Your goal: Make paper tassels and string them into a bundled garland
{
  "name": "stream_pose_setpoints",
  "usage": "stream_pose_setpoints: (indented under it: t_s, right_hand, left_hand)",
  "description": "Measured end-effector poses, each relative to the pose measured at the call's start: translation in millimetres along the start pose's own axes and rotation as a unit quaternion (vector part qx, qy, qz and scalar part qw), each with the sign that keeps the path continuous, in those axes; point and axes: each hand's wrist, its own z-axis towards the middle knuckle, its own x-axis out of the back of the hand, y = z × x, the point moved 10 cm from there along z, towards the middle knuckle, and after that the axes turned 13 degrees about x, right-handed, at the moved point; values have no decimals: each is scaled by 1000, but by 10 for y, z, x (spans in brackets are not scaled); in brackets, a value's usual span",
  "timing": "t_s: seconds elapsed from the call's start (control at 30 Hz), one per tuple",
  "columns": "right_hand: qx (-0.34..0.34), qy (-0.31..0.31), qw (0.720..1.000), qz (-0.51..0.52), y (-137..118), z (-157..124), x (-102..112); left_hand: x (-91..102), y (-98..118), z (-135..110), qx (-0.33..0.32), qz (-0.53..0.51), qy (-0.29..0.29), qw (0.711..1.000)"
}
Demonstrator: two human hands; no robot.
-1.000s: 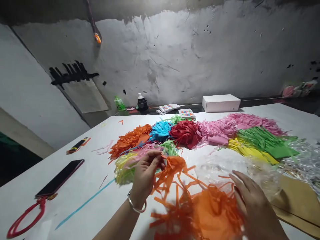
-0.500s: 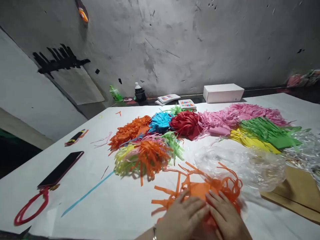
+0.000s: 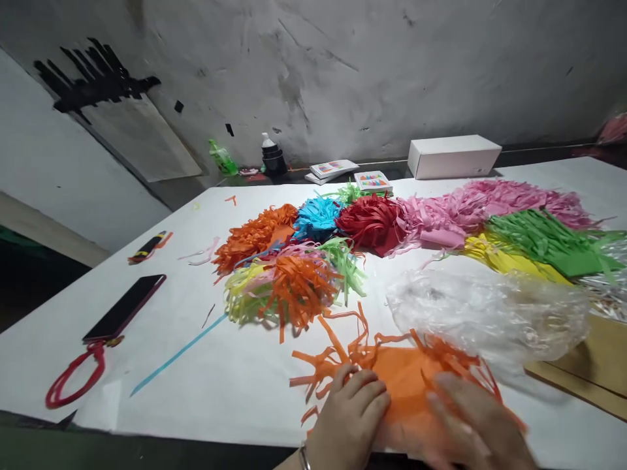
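Observation:
A sheet of orange tissue paper (image 3: 404, 375) with fringed ends lies at the table's front edge, its strips fanning out on both sides. On the sheet's left part rests my left hand (image 3: 350, 411), palm down, fingers lightly bent and lying over the paper; a bracelet circles the wrist. My right hand (image 3: 477, 418) is over the sheet's right part, fingers stretched out and smeared by motion. Whether it touches the paper is unclear. Just beyond is a bundle of fringed orange paper (image 3: 298, 287) on top of yellow-green paper strips (image 3: 247, 297).
Behind lie fringed paper bundles: blue (image 3: 317, 219), red (image 3: 372, 222), pink (image 3: 441, 219), green (image 3: 548, 241) and yellow (image 3: 509, 258). Crumpled clear plastic (image 3: 480, 313) and brown card (image 3: 588, 365) are at right. A phone (image 3: 125, 307) lies left, near a cutter (image 3: 147, 248). A white box (image 3: 453, 156) stands at the back.
My hands have moved apart, the right one shifting rightward, and more of the orange sheet's flat middle shows between them. The view has tilted down slightly.

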Motion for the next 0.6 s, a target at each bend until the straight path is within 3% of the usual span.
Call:
stream_pose_setpoints:
  t_s: [0.03, 0.07, 0.13, 0.23, 0.33, 0.43, 0.6]
  right_hand:
    - [53, 15, 998, 14, -203, 132, -43]
    - [56, 32, 998, 20, -282, 220, -77]
    - [64, 2, 997, 35, -340, 290, -212]
    - [62, -56, 996, 32, -224, 169, -257]
    - [6, -63, 997, 54, -23, 50, -185]
    - [-55, -38, 996, 61, 101, 98, -212]
    - [-136, -100, 986, 6, 329, 250, -589]
  left_hand:
    - [-20, 31, -9, -3, -6, 8, 1000]
    - [-41, 59, -17, -9, -11, 9, 1000]
    - [-93, 92, -32, -26, -16, -18, 999]
    - [-87, 48, -30, -22, -19, -66, 997]
    - [-37, -57, 26, 19, -18, -87, 996]
    - [-104, -212, 126, 84, 26, -113, 990]
    - [-207, -491, 284, 175, 166, -116, 964]
